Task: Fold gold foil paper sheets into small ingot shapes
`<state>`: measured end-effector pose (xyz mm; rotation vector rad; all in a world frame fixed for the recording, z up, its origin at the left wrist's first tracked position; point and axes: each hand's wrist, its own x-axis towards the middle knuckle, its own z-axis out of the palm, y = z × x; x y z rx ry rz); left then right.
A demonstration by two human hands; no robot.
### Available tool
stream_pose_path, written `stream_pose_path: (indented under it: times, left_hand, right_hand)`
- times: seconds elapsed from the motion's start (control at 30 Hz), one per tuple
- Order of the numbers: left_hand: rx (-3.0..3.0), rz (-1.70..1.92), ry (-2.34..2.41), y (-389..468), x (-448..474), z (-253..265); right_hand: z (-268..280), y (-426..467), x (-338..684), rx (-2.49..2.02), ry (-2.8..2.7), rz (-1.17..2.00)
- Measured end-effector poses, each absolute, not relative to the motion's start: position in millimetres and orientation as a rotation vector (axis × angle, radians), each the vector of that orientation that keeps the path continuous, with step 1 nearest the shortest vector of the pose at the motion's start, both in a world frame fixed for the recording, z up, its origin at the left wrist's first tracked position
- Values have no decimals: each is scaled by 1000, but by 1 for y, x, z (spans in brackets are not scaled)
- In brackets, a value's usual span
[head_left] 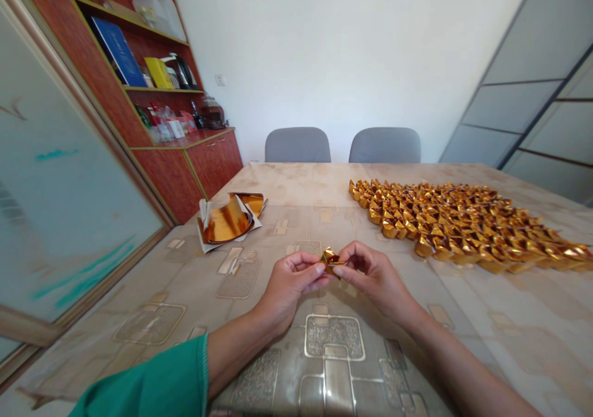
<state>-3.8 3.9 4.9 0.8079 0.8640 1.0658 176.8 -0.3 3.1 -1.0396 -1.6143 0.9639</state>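
A small folded piece of gold foil paper (330,259) is held between my two hands, just above the middle of the table. My left hand (293,281) pinches its left side between thumb and fingers. On its right side, my right hand (370,275) has thumb and forefinger closed on the edge. Left of my hands lies a curled stack of gold foil paper sheets (227,222) with white backing. To the right, many folded gold foil pieces (445,219) stand in close rows.
A patterned plastic cloth covers the table (259,343). Two grey chairs (297,145) stand at its far side, by the white wall. A reddish wooden shelf unit (157,170) with bottles and a kettle is at the back left. Sliding door panels (509,96) line the right.
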Motion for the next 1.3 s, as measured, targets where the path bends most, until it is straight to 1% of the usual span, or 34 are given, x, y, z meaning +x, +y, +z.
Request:
stream_pose_path:
  times: [0.13,0.37,0.6,0.77,1.17,1.3]
  left_hand:
    - [828,1035,841,3,-4,2]
    - [788,1050,853,5,-2,0]
    - [749,1100,862,6,-2,4]
    - [821,1115,832,4,-3,5]
    - [916,1102,788,5,-4,0]
    - [918,1122,812,6,-4,1]
  right_hand:
    - [-1,2,176,-1101,-1562,999]
    - [-2,-1,169,-1053,-1476,1109]
    - [1,1,174,-842,-1383,1274]
    - [2,1,179,-916,-1416,1347]
    - [1,1,177,-997,-1421,1233]
    - [-1,1,178,-978,-1397,1260]
